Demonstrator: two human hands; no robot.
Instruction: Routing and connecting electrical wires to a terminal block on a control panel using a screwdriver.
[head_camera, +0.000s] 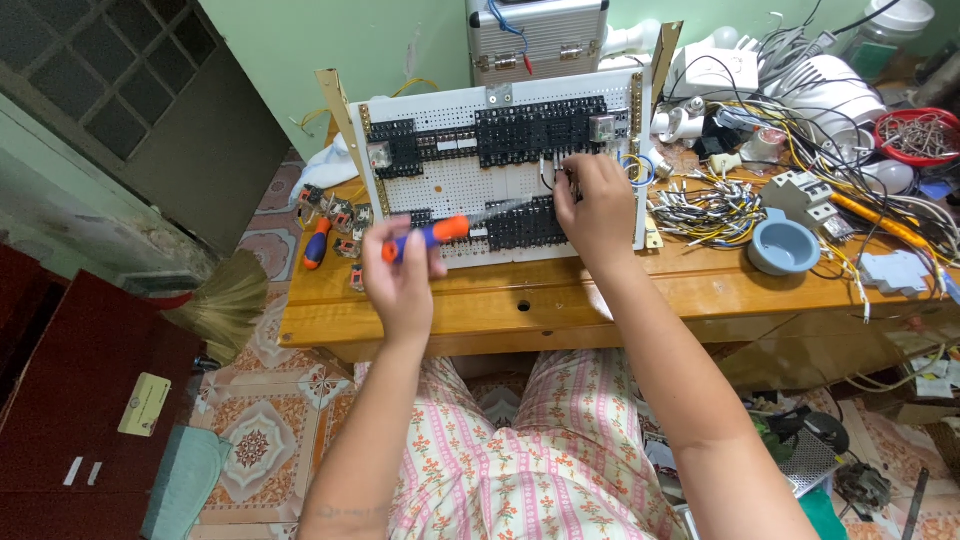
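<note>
my left hand (403, 272) sits left of centre in the frame, fingers wrapped around an orange and blue screwdriver (432, 236) — its handle lies across my grip and the shaft points right and slightly up toward the white perforated board (460, 185). my right hand (597, 205) is just right of centre, fingers bunched together against the black terminal blocks (525, 222) on the lower row of the board, pinching at thin wires (548, 172) there; whether it truly grips one i cannot tell, since my own knuckles hide the tips.

the board stands tilted up on the wooden table (600, 295), leaning back toward the top of the frame, with more black blocks (525, 130) across its upper row. behind it, at top centre, is a silver metal case (540, 35).

right of the board lies a loose bundle of short white and yellow leads (705, 210), and just beside that a small grey-blue bowl (783, 245). a red bowl of metal bits (918, 135) sits at the upper right, among tangled cables. left of the board, near the table's edge, a second screwdriver (316, 245) with an orange and blue handle lies beside some small relays (340, 215).

my lap in pink striped floral trousers (520, 460) fills the bottom centre — a straw broom (225, 305) lies on the tiled floor at left.
</note>
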